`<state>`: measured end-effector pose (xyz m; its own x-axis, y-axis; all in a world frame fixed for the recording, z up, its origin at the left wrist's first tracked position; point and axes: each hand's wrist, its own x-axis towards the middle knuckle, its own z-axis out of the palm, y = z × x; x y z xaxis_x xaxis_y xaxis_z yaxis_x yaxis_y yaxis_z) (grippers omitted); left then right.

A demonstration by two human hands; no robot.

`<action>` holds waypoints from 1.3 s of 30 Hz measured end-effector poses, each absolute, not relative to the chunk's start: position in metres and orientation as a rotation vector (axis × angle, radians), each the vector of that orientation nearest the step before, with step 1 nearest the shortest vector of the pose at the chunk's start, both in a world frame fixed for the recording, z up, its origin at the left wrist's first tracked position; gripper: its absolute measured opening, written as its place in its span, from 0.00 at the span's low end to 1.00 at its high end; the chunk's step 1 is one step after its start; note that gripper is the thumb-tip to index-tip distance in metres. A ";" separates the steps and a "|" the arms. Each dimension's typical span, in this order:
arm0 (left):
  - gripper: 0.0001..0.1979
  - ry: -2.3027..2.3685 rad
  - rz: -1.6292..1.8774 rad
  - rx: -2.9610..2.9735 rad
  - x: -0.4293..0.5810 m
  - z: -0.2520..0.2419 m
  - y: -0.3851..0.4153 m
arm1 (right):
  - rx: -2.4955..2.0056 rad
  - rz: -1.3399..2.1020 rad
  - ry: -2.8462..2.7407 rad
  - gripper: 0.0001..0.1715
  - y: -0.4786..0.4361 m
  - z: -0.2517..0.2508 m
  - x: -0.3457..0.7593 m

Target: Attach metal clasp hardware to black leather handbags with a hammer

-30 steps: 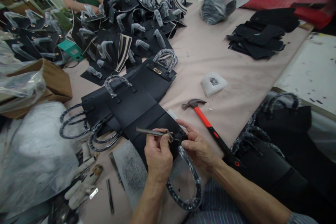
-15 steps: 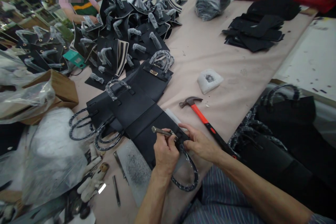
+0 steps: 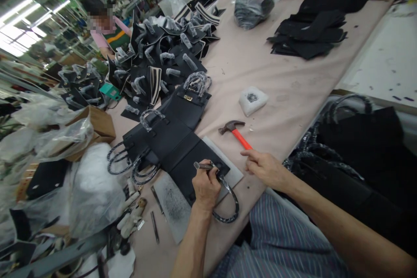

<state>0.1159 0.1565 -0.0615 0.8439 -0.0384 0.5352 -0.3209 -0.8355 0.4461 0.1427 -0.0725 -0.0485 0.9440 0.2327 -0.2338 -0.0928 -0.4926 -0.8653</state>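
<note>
My left hand (image 3: 206, 189) is closed around a short metal punch (image 3: 203, 166), held slantwise over the near panel of a black handbag piece (image 3: 192, 156). The punch meets the panel close to the base of a plastic-wrapped loop handle (image 3: 235, 202); its lower tip is hidden by my fingers. My right hand (image 3: 265, 170) lies over the handle of a claw hammer (image 3: 239, 134) on the table, its fingers curled about it. The hammer's head and red shaft show; its black grip is hidden beneath the hand. A pale slab (image 3: 236, 173) sits under the panel.
A white block (image 3: 253, 100) with a dark smudge sits beyond the hammer. A speckled slab (image 3: 172, 204) and a metal rod (image 3: 154, 228) lie left of my left hand. Black bag parts (image 3: 308, 32) are stacked at the far right. A co-worker (image 3: 110, 37) is behind the bag pile.
My right hand has left the bag panel and moved right onto the hammer handle. My left hand still holds the punch at the panel. The view has shifted slightly.
</note>
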 end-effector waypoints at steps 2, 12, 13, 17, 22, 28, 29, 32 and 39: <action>0.06 -0.277 0.724 2.484 0.116 -0.063 0.157 | -2.074 0.327 -0.026 0.25 -0.089 -0.054 0.142; 0.07 -0.263 0.683 2.507 0.114 -0.064 0.155 | -2.049 0.279 0.124 0.22 -0.107 -0.065 0.136; 0.07 -0.272 0.691 2.512 0.114 -0.064 0.154 | -2.074 0.269 0.102 0.22 -0.106 -0.065 0.136; 0.07 -0.263 0.713 2.510 0.115 -0.063 0.152 | -2.099 0.238 0.048 0.22 -0.105 -0.067 0.135; 0.08 -0.202 0.683 2.507 0.115 -0.064 0.151 | -2.120 0.226 0.029 0.21 -0.106 -0.070 0.132; 0.09 -0.218 0.674 2.537 0.115 -0.062 0.149 | -2.515 0.149 -0.092 0.22 -0.097 -0.061 0.134; 0.08 -0.219 0.676 2.533 0.115 -0.062 0.148 | -2.528 0.192 -0.096 0.21 -0.095 -0.059 0.136; 0.08 -0.198 0.683 2.509 0.114 -0.061 0.149 | -2.343 0.370 0.014 0.15 -0.092 -0.056 0.144; 0.08 -0.181 0.633 2.497 0.114 -0.064 0.151 | -1.735 0.693 0.223 0.12 -0.089 -0.057 0.168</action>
<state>0.1142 0.1514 -0.0636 0.8800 0.0046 0.4749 -0.2554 -0.8384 0.4814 0.1684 -0.0893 -0.0567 0.8047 0.2080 -0.5561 -0.4932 -0.2873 -0.8211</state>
